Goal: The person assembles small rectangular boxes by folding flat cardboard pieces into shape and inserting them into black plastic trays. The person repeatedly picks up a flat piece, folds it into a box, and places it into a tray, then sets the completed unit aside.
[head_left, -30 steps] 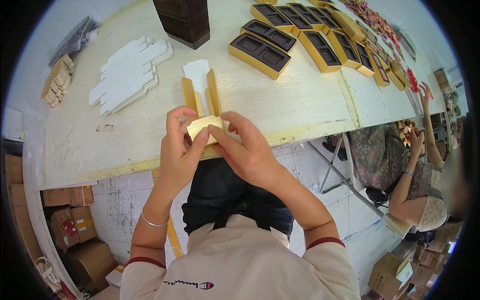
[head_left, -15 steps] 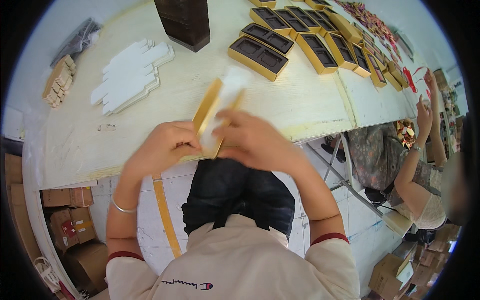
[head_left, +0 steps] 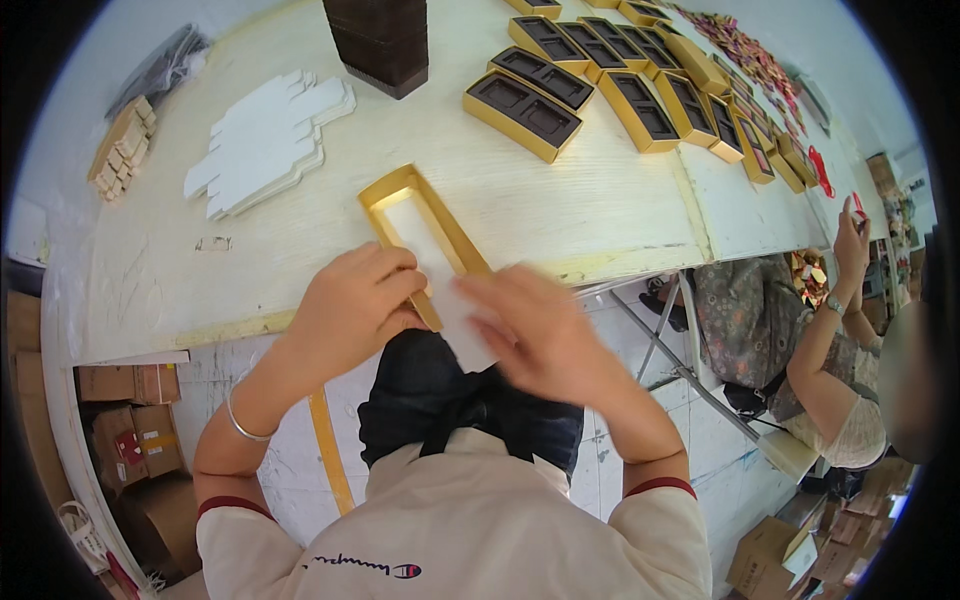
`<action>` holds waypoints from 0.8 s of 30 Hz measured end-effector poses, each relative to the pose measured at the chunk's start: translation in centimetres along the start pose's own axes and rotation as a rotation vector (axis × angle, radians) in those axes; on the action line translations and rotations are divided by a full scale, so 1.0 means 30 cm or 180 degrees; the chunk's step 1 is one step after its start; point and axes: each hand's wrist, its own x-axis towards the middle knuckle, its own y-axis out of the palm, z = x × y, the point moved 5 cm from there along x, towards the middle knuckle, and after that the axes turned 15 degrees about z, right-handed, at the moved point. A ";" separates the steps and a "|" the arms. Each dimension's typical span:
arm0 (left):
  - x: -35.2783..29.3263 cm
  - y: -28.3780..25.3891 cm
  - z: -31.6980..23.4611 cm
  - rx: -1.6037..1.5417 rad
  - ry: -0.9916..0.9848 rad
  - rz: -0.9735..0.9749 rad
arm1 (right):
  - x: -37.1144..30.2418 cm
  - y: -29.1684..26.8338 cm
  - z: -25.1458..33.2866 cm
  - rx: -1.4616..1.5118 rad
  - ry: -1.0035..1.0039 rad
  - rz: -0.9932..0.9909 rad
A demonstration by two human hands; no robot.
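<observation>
A partly folded gold cardboard box with a white inside lies tilted at the table's front edge. Its far end stands folded up, while at the near end a white flap sticks out over my lap. My left hand pinches the left wall between thumb and fingers. Over the near part of the right wall is my right hand, smeared by motion, so its grip does not show. To the left lies a pile of flat white die-cut box blanks. A tall stack of dark brown plastic trays stands at the back.
Many gold boxes with dark two-hollow inserts cover the table's right side. Small pale folded pieces are stacked at the left edge. At the right a co-worker's hands hold something red. Cardboard cartons sit under the table.
The gold box has tilted leftward and its far end now stands folded across. My right hand has moved right and nearer to me; my left hand has stayed on the left wall.
</observation>
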 end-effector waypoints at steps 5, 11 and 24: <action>0.003 -0.018 0.019 -0.0340 0.0249 0.0135 | -0.011 -0.037 -0.088 -0.0524 -0.0209 0.0428; 0.003 0.028 0.045 -0.0751 0.0084 0.0036 | 0.035 0.018 -0.130 -0.0134 -0.0450 0.0631; 0.002 0.086 0.021 -0.1421 -0.0515 -0.0437 | 0.045 0.046 -0.036 -0.0052 0.0040 0.0732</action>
